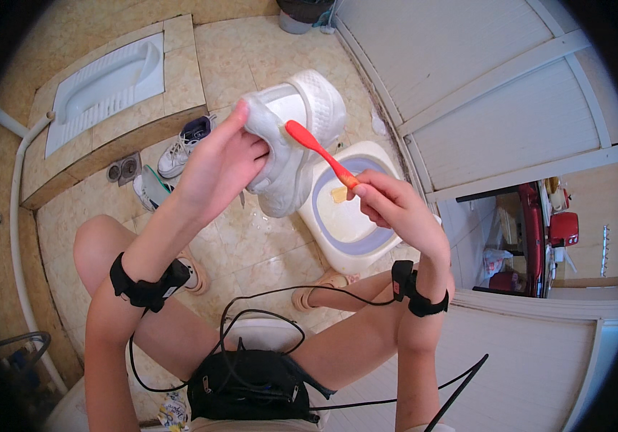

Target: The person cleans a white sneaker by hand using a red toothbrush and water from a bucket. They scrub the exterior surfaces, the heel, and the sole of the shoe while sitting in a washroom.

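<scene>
My left hand (227, 156) grips a white shoe (282, 181) by its left edge, thumb on top and fingers tucked under. The shoe is held up over the tiled floor, and part of it overlaps the basin's rim in view. In my right hand (393, 202) is a red toothbrush (317, 148), pinched by the handle. Its head lies against the shoe's side, bristles turned towards the shoe. Below my right hand stands a white basin (349, 262) with a lilac inner wall, holding whitish liquid. A yellow piece (338, 195), perhaps soap, shows in the basin.
A white sneaker with a dark lining (182, 148) sits on the floor by a tiled step (185, 81) with a squat toilet (109, 89). Beside it is another shoe (147, 189), near a floor drain (125, 168). Black cables (266, 288) run between my forearm bands and waist bag (249, 386).
</scene>
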A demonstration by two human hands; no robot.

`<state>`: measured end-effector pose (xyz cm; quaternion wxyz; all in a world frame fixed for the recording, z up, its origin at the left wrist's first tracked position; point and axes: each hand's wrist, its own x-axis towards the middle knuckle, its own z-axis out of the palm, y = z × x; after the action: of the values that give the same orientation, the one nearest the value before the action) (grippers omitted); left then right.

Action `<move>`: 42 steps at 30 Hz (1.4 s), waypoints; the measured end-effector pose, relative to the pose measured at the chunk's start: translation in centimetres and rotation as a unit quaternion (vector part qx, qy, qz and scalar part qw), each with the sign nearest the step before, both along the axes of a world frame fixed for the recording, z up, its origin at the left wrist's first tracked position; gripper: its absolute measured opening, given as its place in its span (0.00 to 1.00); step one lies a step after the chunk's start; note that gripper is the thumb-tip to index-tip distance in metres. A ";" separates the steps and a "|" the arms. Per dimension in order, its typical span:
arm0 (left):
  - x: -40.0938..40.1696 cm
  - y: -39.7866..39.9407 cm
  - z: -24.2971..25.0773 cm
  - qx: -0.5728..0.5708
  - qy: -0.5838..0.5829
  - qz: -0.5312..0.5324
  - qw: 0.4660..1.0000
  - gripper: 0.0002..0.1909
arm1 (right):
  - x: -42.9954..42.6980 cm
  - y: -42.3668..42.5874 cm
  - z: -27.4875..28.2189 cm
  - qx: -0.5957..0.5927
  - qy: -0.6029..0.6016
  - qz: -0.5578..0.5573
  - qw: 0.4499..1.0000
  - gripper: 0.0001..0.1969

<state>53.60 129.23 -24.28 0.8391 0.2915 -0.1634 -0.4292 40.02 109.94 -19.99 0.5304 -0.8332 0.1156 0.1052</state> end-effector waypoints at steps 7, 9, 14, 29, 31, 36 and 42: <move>-0.3 -0.4 -0.2 0.010 0.006 -0.035 0.999 0.29 | 0.5 1.3 -0.4 -0.006 -0.006 -0.031 0.999 0.11; 0.0 0.0 0.2 0.017 -0.008 -0.018 1.000 0.29 | -0.1 0.7 0.7 0.002 0.015 -0.026 1.000 0.11; -1.0 -0.3 0.1 0.044 -0.050 -0.024 0.997 0.30 | 0.0 1.5 0.2 -0.014 -0.008 -0.022 1.000 0.11; 0.6 -0.2 -0.3 0.068 -0.044 0.042 0.996 0.29 | 1.3 3.4 -1.5 -0.079 -0.079 -0.025 0.993 0.10; 2.0 0.3 -0.3 -0.016 -0.032 -0.011 0.999 0.26 | 0.8 3.0 -1.2 -0.072 -0.099 -0.036 0.992 0.10; 2.1 0.1 -0.6 -0.026 0.019 0.036 0.999 0.24 | 0.7 2.8 -1.5 -0.144 -0.073 -0.011 0.987 0.10; 2.1 -0.2 -1.0 -0.050 0.063 0.025 0.996 0.22 | 1.1 3.4 -2.7 -0.184 -0.135 -0.022 0.973 0.10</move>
<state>55.67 129.08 -25.27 0.8716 0.2260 -0.1241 -0.4170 41.14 113.32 -22.72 0.3808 -0.9203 0.0791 -0.0432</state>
